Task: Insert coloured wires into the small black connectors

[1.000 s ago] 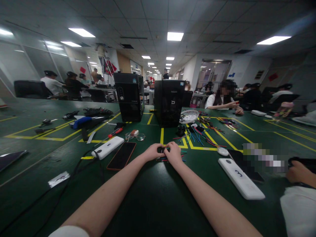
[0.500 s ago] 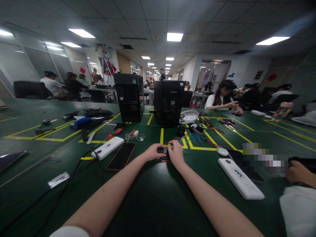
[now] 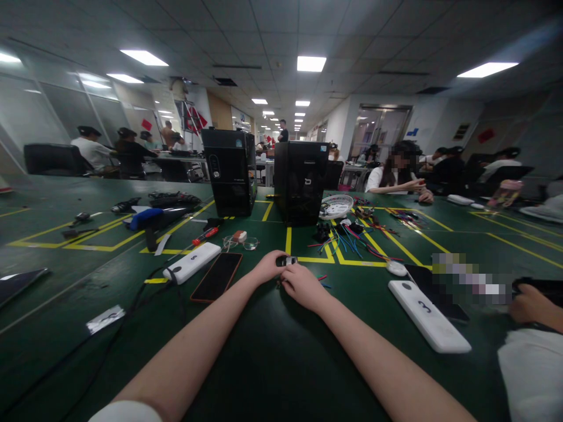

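Note:
My left hand rests on the green table with its fingers curled round a small black part that has a pale end. My right hand lies just below and to the right of it, fingers closed over thin red and blue wires on the table; what it grips is hidden. Both forearms stretch out from the bottom of the view.
A dark phone and a white power bank lie left of my hands, glasses beyond. Two black computer towers stand behind, with a white basket and loose coloured wires. Another white power bank lies right. Another person's hand is at far right.
My right hand has drawn back toward me and a little lower. My left hand has lifted the small black part slightly, so its pale end now shows.

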`<state>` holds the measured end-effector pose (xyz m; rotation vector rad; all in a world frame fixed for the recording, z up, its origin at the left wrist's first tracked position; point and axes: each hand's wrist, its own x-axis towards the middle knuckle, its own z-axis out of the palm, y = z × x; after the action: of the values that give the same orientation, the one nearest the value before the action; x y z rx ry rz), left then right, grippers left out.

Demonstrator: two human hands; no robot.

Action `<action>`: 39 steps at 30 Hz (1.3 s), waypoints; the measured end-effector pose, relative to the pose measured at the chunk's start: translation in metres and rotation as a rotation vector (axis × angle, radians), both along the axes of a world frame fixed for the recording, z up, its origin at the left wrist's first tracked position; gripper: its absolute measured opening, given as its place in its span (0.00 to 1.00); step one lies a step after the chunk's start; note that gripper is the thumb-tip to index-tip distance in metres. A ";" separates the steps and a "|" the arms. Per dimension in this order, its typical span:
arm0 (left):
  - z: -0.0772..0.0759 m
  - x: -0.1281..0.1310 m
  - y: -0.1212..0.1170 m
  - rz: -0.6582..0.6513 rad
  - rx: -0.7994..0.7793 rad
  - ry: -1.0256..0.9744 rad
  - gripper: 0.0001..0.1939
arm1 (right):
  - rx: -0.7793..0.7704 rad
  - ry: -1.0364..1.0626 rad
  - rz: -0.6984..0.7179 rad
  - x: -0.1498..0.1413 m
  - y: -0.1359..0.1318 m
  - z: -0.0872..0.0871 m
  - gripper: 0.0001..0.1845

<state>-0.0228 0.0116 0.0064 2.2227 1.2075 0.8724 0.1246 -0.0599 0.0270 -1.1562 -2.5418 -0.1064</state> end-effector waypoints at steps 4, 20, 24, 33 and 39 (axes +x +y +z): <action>0.001 0.000 0.000 -0.029 0.006 0.008 0.18 | -0.062 -0.031 -0.042 0.007 -0.002 0.009 0.12; -0.005 0.000 0.003 -0.042 0.061 0.012 0.18 | -0.241 -0.222 -0.219 0.013 0.000 0.005 0.14; -0.004 -0.001 0.007 -0.020 0.116 -0.009 0.17 | -0.230 -0.048 -0.204 0.020 0.004 0.009 0.13; -0.008 -0.004 0.005 -0.092 0.097 0.046 0.20 | -0.200 0.083 -0.393 0.023 0.010 0.010 0.21; -0.006 -0.003 0.000 -0.189 -0.020 -0.084 0.30 | -0.231 -0.056 -0.482 0.025 0.010 0.001 0.31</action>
<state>-0.0253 0.0121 -0.0001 2.2182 0.9464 0.8638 0.1497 -0.0495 0.0283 -1.8625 -2.3113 0.0404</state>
